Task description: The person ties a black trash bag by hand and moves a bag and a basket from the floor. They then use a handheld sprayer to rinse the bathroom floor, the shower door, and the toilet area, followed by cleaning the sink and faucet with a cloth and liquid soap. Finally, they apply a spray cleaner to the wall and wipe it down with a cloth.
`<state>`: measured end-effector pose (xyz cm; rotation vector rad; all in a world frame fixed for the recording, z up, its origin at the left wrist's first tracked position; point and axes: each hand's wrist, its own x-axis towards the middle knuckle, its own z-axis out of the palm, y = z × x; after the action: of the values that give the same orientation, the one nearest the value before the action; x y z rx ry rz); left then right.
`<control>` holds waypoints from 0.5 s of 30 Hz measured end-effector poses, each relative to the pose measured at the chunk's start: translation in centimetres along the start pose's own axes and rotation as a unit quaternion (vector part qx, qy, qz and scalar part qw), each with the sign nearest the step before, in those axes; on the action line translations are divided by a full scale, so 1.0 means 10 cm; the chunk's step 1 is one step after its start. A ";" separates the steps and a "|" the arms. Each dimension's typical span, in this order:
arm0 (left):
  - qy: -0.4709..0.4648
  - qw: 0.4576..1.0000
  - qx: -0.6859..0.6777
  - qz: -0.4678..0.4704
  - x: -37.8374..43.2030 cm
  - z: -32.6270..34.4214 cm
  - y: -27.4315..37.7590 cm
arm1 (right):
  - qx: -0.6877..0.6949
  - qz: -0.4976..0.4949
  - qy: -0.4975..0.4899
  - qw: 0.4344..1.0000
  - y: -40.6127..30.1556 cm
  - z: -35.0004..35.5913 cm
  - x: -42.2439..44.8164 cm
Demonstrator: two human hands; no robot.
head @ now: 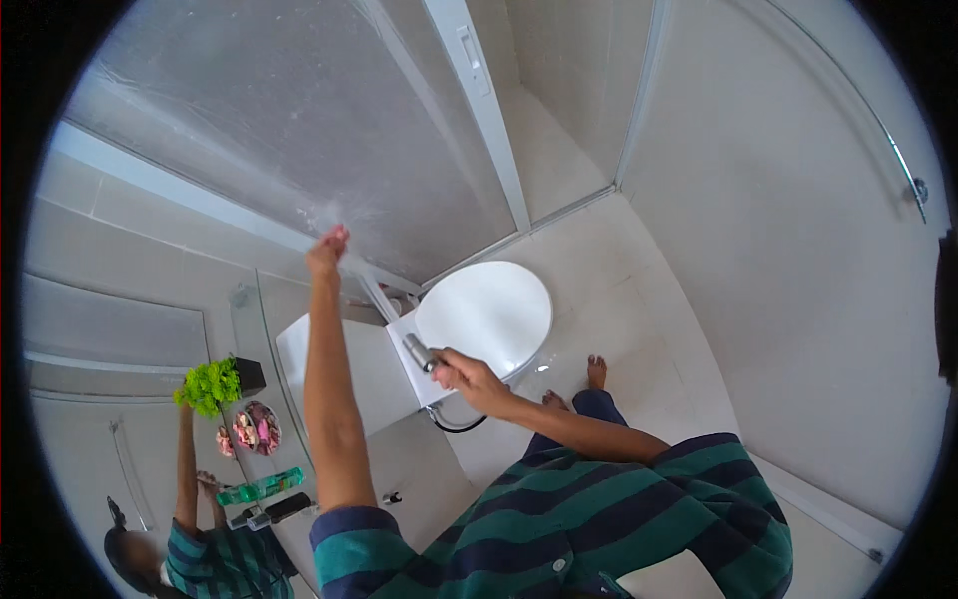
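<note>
My left hand [328, 251] reaches up to the lower edge of a shower's glass panel [299, 112], its fingers bent and blurred; whether it holds something cannot be told. White streaks, like water spray or suds, show on the glass beside it. In front of me, above the edge of a white toilet with its lid down [486, 314], my right hand [468, 378] grips a metal hand sprayer [419, 352], its head pointing towards the upper left. A black hose [460, 429] curves below that hand.
A glass shelf at the left holds a potted green plant [213, 385], a bowl of potpourri [257, 428], a green bottle [262, 487] and a dark item [288, 508]. A mirror beside it reflects me. A white door frame [479, 97] rises beyond the toilet; a towel bar [891, 142] is at the right.
</note>
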<state>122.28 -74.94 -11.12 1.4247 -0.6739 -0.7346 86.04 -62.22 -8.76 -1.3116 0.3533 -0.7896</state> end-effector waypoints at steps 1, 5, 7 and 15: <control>0.038 0.997 -0.064 0.002 -0.15 0.03 -0.37 | 0.064 0.050 0.007 0.997 0.17 -0.11 0.00; 0.185 0.978 -0.075 0.052 -0.72 -0.42 -1.31 | 0.109 0.139 0.036 0.984 0.45 -0.34 -0.06; 0.147 0.982 0.006 -0.115 -0.88 -0.29 -1.61 | -0.006 0.142 0.115 0.983 0.51 -0.62 -0.20; -0.219 0.926 0.110 -0.286 -1.16 2.06 -1.53 | -0.214 0.058 0.125 0.967 0.71 -1.50 -0.85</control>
<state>98.21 -78.62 -25.35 1.7032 -0.6978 -1.5082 72.68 -66.81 -20.95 -1.5771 0.8317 -0.8077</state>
